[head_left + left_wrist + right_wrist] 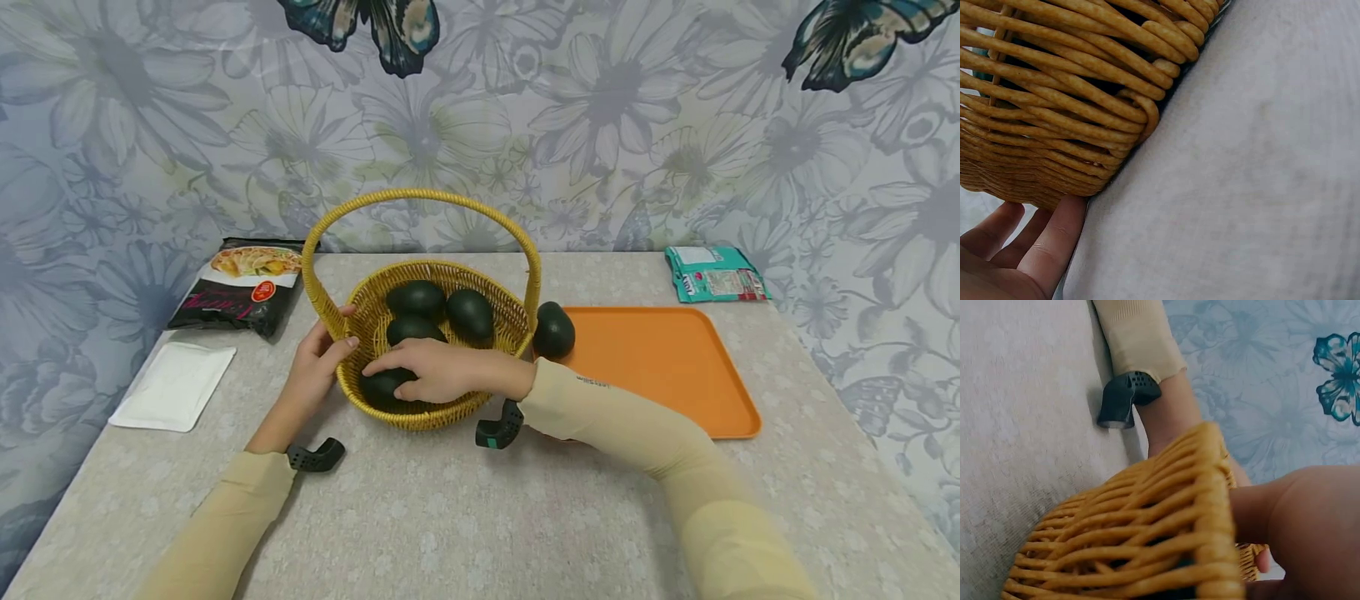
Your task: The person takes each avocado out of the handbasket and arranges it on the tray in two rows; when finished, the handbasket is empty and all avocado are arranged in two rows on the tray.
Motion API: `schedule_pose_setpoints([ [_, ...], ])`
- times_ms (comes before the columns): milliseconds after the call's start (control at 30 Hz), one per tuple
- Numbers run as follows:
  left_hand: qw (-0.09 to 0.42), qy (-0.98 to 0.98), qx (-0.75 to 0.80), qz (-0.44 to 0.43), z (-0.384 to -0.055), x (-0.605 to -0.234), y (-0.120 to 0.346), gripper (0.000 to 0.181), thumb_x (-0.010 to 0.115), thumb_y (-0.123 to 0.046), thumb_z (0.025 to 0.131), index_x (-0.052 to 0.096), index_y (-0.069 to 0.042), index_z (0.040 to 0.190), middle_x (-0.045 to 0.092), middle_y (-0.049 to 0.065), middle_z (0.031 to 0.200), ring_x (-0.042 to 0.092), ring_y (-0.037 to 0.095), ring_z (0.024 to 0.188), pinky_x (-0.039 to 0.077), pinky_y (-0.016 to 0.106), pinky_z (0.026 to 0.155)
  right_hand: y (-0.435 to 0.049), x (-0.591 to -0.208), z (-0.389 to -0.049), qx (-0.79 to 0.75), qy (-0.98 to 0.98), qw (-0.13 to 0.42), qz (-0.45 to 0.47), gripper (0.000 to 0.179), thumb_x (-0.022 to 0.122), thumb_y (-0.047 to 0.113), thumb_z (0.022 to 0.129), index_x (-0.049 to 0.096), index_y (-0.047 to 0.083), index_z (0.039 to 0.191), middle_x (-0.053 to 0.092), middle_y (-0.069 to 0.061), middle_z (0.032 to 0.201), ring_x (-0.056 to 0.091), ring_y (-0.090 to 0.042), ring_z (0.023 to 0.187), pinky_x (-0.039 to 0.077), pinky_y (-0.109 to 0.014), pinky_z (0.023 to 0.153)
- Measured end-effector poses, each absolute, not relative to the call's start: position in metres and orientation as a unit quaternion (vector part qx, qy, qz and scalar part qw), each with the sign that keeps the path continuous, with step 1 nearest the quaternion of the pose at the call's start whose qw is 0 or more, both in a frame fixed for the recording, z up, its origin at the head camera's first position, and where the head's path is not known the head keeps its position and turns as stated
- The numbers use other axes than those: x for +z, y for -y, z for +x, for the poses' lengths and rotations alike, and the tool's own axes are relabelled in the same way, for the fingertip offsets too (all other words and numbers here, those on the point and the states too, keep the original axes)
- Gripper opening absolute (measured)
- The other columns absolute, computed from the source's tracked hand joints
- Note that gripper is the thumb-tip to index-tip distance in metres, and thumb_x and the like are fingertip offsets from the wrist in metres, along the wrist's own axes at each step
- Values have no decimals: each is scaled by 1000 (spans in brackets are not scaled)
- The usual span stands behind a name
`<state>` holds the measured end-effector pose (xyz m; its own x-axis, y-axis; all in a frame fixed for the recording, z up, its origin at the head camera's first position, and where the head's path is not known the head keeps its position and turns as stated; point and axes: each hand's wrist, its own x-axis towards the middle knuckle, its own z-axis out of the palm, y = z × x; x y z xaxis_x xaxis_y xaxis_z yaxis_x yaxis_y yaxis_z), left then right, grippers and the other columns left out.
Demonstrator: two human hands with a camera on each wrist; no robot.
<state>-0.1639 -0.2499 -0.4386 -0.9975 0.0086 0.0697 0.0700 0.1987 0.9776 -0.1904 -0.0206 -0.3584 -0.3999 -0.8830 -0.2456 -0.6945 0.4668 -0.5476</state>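
A yellow wicker basket [420, 417] with a tall arched handle stands on the table and holds several dark green avocados [470, 315]. My left hand [318, 362] grips its left side, thumb at the rim; the left wrist view has fingers [1054, 240] against the woven outer wall. Inside the basket, my right hand [442, 371] holds the front avocado [381, 387] between thumb and fingers. In the right wrist view, the basket wall [1147, 531] hides most of that grasp. One more avocado [554, 330] lies outside, right of the basket, at the orange tray's left edge.
An orange tray [645, 358] lies to the right, partly behind my right sleeve. A teal packet [716, 275] is at the back right. On the left are a black food package [243, 287] and a flat white packet [174, 386]. A patterned wall backs the table.
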Motion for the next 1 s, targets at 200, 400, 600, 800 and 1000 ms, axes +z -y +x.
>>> schedule_pose_setpoints([
  [200,20,773,-633,-23,-163,-438,249,52,51,-18,106,38,-12,156,44,23,155,54,5,121,51,12,86,27,-363,-193,-193,-823,258,-468,47,66,19,100,53,22,145,54,-1,149,46,-22,142,41,-38,115],
  [400,21,770,-637,-27,-163,-438,251,51,50,-18,106,39,-13,156,44,23,154,54,5,120,52,13,85,31,-365,-191,-199,-826,237,-471,39,68,23,99,54,19,136,59,-2,137,55,-19,131,45,-33,108],
  [600,19,766,-642,-29,-163,-439,251,52,50,-18,106,38,-12,156,44,25,153,56,6,119,53,14,84,32,-366,-189,-160,-829,225,-486,44,64,23,101,53,23,144,57,-2,145,49,-23,137,44,-38,111],
  [800,22,768,-639,-27,-162,-439,251,52,51,-19,106,38,-12,156,44,24,153,54,6,120,52,13,84,30,-363,-189,-146,-828,232,-489,50,66,19,99,53,24,147,57,0,147,47,-23,139,44,-36,110],
  [1000,29,772,-635,-32,-163,-441,251,51,51,-19,107,39,-11,156,46,24,151,55,4,118,51,13,84,30,-362,-187,-145,-836,232,-476,50,70,19,97,55,23,144,59,1,142,49,-21,135,45,-35,107],
])
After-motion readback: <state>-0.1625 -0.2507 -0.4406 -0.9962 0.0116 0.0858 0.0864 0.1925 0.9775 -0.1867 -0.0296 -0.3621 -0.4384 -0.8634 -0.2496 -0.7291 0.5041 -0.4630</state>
